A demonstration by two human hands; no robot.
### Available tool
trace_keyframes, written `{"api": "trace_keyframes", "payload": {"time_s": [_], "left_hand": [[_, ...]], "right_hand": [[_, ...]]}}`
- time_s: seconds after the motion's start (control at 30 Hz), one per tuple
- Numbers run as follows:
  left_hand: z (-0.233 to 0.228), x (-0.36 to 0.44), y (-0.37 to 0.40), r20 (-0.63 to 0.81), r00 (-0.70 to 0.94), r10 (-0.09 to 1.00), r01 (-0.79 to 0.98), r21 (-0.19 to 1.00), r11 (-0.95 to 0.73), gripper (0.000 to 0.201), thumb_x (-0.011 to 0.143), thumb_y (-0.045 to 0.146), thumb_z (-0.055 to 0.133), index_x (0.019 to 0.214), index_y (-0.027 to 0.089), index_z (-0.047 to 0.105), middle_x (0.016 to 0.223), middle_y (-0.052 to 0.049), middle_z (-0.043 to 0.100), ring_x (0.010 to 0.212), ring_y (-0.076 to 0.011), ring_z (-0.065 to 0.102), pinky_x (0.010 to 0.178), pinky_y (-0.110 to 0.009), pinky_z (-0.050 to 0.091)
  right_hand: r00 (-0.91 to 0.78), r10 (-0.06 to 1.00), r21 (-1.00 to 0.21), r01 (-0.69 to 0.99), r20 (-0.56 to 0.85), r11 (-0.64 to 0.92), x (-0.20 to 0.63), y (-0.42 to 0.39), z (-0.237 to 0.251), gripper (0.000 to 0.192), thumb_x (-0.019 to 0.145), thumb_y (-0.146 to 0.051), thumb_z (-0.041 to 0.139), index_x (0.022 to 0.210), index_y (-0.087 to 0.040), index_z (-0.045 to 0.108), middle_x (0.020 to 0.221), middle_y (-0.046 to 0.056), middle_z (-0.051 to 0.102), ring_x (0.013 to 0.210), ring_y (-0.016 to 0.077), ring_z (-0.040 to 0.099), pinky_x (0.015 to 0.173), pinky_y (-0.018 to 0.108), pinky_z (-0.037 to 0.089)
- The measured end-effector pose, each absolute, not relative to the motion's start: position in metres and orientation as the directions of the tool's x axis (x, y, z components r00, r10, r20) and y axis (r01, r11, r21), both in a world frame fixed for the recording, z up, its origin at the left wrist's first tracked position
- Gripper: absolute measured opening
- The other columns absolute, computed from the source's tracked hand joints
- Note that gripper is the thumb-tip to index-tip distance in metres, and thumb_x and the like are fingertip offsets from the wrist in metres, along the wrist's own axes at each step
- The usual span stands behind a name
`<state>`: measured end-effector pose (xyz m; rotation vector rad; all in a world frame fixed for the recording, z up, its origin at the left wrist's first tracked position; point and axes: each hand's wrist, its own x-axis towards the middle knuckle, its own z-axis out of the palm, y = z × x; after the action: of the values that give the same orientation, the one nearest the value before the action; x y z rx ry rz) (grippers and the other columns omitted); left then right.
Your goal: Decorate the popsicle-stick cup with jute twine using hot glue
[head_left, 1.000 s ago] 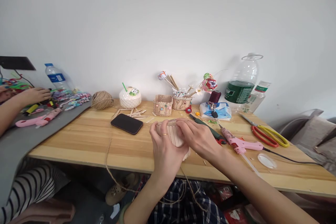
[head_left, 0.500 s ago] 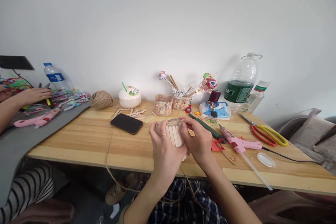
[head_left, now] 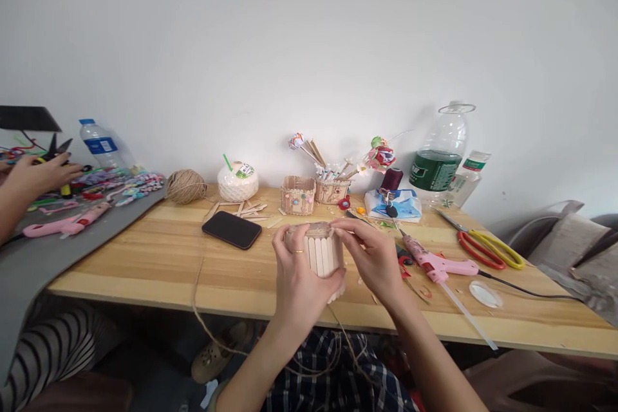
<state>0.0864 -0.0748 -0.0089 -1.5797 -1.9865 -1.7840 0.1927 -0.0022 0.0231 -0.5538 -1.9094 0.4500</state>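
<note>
Nearest me, loops of twine (head_left: 311, 372) lie slack over a plaid lap (head_left: 386, 393), and a strand climbs over the edge of the table (head_left: 145, 264) on the left, loose enough, I'd think, not to tug. Above the lap, near the table's front edge, the person's hands have a pot (head_left: 322, 256) between them; whether its foot touches the wood I can't tell. The left hand (head_left: 302, 273) is clamped round its side, thumb across the front and fingers over the top, probably to steady it. The right hand (head_left: 374, 254) has thumb and forefinger at the upper right edge, likely for finer work — whether they pinch the rim or a strand, I can't make out. The pot itself is pale wooden sticks stood side by side, round-ended, with a brownish band at the top. Beyond lie a phone (head_left: 232, 229) and a glue gun (head_left: 437, 264), the gun on the right, perhaps for easy reach. Farther back sit a ball (head_left: 187, 187) of cord and two decorated boxes, one plain-mouthed (head_left: 298, 196), the other (head_left: 334, 192) holding paper flowers — pushed toward the wall, presumably to leave working room.
</note>
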Motion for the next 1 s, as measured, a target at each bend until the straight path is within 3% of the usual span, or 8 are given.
{"api": "trace_keyframes", "payload": {"time_s": [0.13, 0.23, 0.3, 0.4, 0.7, 1.0], "left_hand": [[-0.009, 0.081, -0.077, 0.589, -0.455, 0.668, 0.659, 0.727, -0.193, 0.078, 0.057, 0.011, 0.076, 0.122, 0.026, 0.036, 0.127, -0.011, 0.03, 0.12, -0.0306, 0.046, 0.096, -0.05, 0.046], [-0.011, 0.08, -0.077, 0.612, -0.427, 0.665, 0.676, 0.705, -0.214, 0.078, 0.056, 0.011, 0.076, 0.122, 0.024, 0.037, 0.126, -0.012, 0.031, 0.117, -0.03, 0.049, 0.094, -0.048, 0.048], [-0.012, 0.08, -0.077, 0.632, -0.415, 0.655, 0.686, 0.69, -0.23, 0.078, 0.056, 0.013, 0.077, 0.122, 0.023, 0.037, 0.126, -0.012, 0.032, 0.117, -0.0302, 0.049, 0.093, -0.048, 0.049], [-0.014, 0.081, -0.076, 0.652, -0.419, 0.632, 0.689, 0.681, -0.246, 0.078, 0.057, 0.014, 0.077, 0.123, 0.023, 0.037, 0.125, -0.013, 0.032, 0.117, -0.0305, 0.048, 0.092, -0.048, 0.05], [-0.018, 0.086, -0.074, 0.699, -0.463, 0.545, 0.686, 0.672, -0.279, 0.075, 0.06, 0.016, 0.077, 0.123, 0.022, 0.036, 0.124, -0.014, 0.033, 0.116, -0.029, 0.049, 0.09, -0.045, 0.051], [-0.019, 0.087, -0.072, 0.712, -0.446, 0.541, 0.7, 0.655, -0.285, 0.073, 0.062, 0.017, 0.076, 0.123, 0.022, 0.036, 0.125, -0.014, 0.033, 0.117, -0.0288, 0.048, 0.092, -0.045, 0.049]], "right_hand": [[-0.482, 0.534, -0.563, 0.098, 0.695, 0.82, 0.209, 0.0, 0.031, 0.027, 0.095, -0.025, 0.042, 0.1, -0.021, 0.069, 0.101, 0.006, 0.073, 0.094, 0.0183, 0.068, 0.08, 0.032, 0.056], [-0.493, 0.477, -0.477, 0.135, 0.728, 0.868, 0.208, 0.001, 0.032, 0.025, 0.091, -0.028, 0.053, 0.112, -0.02, 0.064, 0.111, 0.009, 0.069, 0.105, 0.0212, 0.064, 0.086, 0.036, 0.054], [-0.505, 0.384, -0.365, 0.141, 0.773, 0.92, 0.203, 0.001, 0.03, 0.024, 0.085, -0.026, 0.062, 0.108, -0.02, 0.065, 0.11, 0.009, 0.069, 0.103, 0.0218, 0.064, 0.086, 0.036, 0.054], [-0.492, 0.305, -0.286, 0.115, 0.815, 0.951, 0.194, 0.0, 0.025, 0.012, 0.086, -0.018, 0.058, 0.094, -0.021, 0.067, 0.097, 0.006, 0.072, 0.09, 0.0178, 0.068, 0.078, 0.03, 0.057], [-0.277, 0.272, -0.218, 0.212, 0.921, 0.953, 0.176, -0.004, -0.002, 0.014, 0.09, -0.012, 0.048, 0.088, -0.02, 0.06, 0.089, 0.008, 0.071, 0.084, 0.0173, 0.068, 0.072, 0.03, 0.056], [-0.179, 0.383, -0.341, 0.227, 0.906, 0.912, 0.173, -0.006, -0.003, 0.014, 0.091, -0.016, 0.047, 0.084, -0.022, 0.058, 0.083, 0.005, 0.07, 0.08, 0.0173, 0.068, 0.07, 0.03, 0.055]]}}
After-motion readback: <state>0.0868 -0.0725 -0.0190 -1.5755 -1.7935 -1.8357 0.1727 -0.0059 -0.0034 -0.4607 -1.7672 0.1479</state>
